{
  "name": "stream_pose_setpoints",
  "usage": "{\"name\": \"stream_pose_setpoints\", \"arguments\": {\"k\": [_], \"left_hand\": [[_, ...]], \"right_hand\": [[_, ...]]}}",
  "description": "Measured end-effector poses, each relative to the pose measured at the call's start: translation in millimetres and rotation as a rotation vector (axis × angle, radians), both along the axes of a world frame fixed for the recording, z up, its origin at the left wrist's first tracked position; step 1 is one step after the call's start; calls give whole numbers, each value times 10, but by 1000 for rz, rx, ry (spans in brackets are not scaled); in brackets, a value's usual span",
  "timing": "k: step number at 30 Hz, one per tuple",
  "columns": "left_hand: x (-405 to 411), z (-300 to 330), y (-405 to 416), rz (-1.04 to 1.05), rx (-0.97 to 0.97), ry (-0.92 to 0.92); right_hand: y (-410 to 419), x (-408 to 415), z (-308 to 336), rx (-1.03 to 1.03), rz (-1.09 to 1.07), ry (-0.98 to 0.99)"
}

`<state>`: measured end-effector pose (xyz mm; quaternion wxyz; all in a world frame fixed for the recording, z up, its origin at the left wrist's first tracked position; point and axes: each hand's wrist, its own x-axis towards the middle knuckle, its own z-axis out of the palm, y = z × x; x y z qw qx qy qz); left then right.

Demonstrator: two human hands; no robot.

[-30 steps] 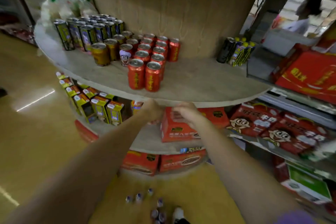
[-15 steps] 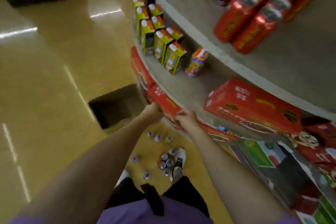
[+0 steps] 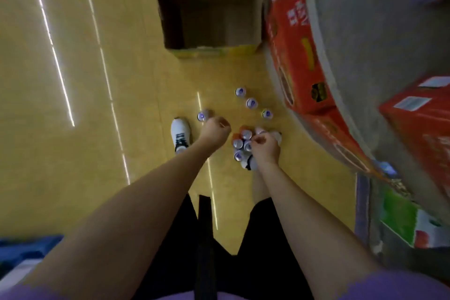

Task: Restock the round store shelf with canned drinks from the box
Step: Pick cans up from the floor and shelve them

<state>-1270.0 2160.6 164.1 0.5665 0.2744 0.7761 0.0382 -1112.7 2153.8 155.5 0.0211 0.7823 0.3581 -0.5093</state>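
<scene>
Below, both fists curled: left hand [image 3: 215,130] seemingly empty, right hand [image 3: 265,147] half hiding clustered cans [image 3: 241,145], grip unclear.

Floor [image 3: 85,129]: smooth glossy yellow, mirrors the ceiling light strips. Box [image 3: 209,14] at 12 o'clock: matt brown cardboard; red cartons [image 3: 298,61] at 2 o'clock: printed card, slight sheen. Cans [image 3: 251,103]: shiny metal tops; shelf [image 3: 365,39] at 1–3 o'clock: matt pale board.
</scene>
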Motion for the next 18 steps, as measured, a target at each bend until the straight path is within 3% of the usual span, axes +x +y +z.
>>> {"name": "stream_pose_setpoints", "arguments": {"k": [10,14,18], "left_hand": [[678,-2500,-793,0,-177,54],[864,-3078,-801,-52,-184,81],[1020,-3543,-729,43,-183,64]], "right_hand": [[-342,495,-2188,-73,116,-77],[-271,589,-2922,-81,257,-84],[-209,647,-3485,-93,512,-66]]}}
